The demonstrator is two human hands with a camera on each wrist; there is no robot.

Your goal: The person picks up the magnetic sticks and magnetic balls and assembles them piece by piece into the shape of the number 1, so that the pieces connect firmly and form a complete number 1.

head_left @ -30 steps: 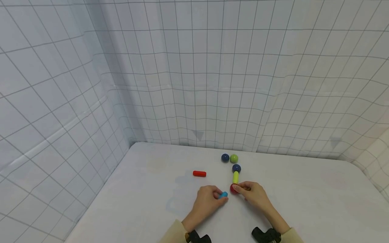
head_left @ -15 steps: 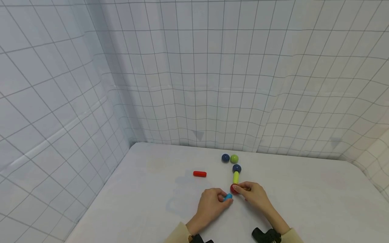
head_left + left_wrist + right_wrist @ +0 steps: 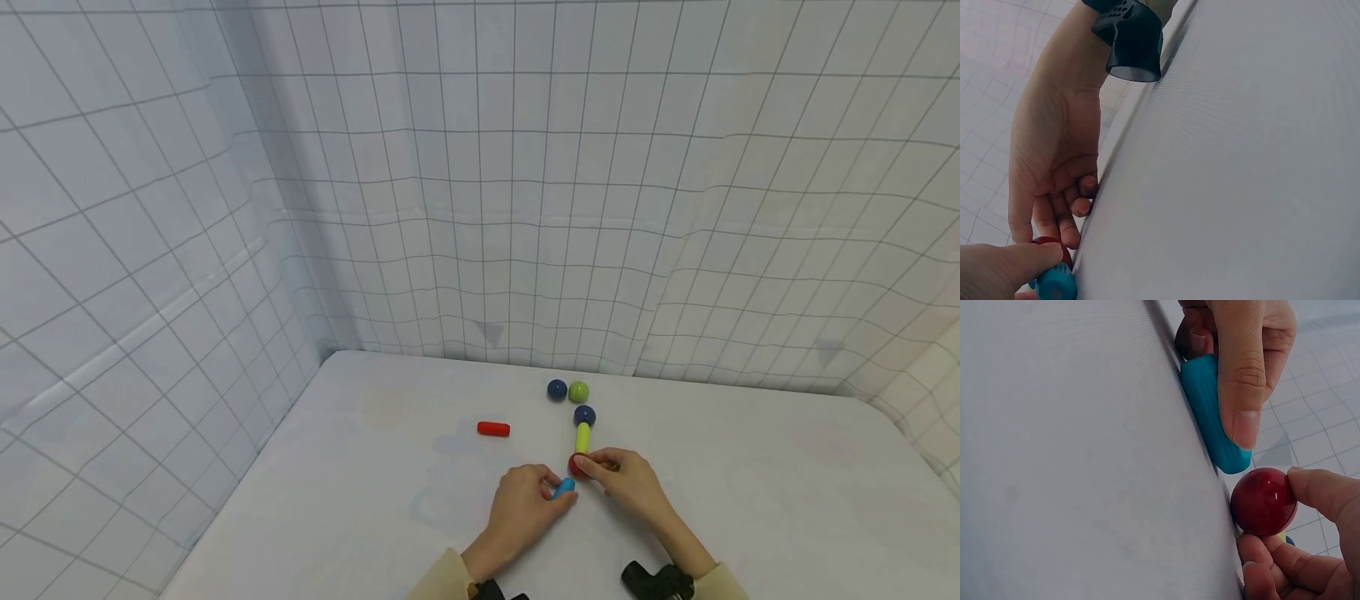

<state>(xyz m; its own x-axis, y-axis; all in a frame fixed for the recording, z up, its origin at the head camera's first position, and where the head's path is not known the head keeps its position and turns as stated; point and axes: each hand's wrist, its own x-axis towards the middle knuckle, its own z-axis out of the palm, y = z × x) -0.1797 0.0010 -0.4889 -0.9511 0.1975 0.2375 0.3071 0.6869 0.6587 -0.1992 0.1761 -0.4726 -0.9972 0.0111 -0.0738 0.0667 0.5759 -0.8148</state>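
My left hand (image 3: 557, 490) pinches a short blue cylinder (image 3: 564, 487) that lies on the white table (image 3: 375, 467). My right hand (image 3: 587, 467) holds a red ball (image 3: 575, 465) between thumb and fingers, just right of the cylinder's end. In the right wrist view the blue cylinder (image 3: 1213, 419) lies under the left thumb (image 3: 1244, 369) and its tip nearly meets the red ball (image 3: 1264, 501). A yellow-green stick (image 3: 582, 437) runs from the red ball back to a dark blue ball (image 3: 584, 415). The left wrist view shows the right hand (image 3: 1054, 162) over the red ball (image 3: 1054, 245).
A red stick (image 3: 492, 428) lies alone to the left of the hands. Another dark blue ball (image 3: 557, 389) and a green ball (image 3: 578, 391) sit side by side near the back. Gridded white cloth walls (image 3: 480, 208) close off the table's back and left sides.
My left hand has slid the blue cylinder to the right, closer to the red ball. My right hand and the red ball have stayed put.
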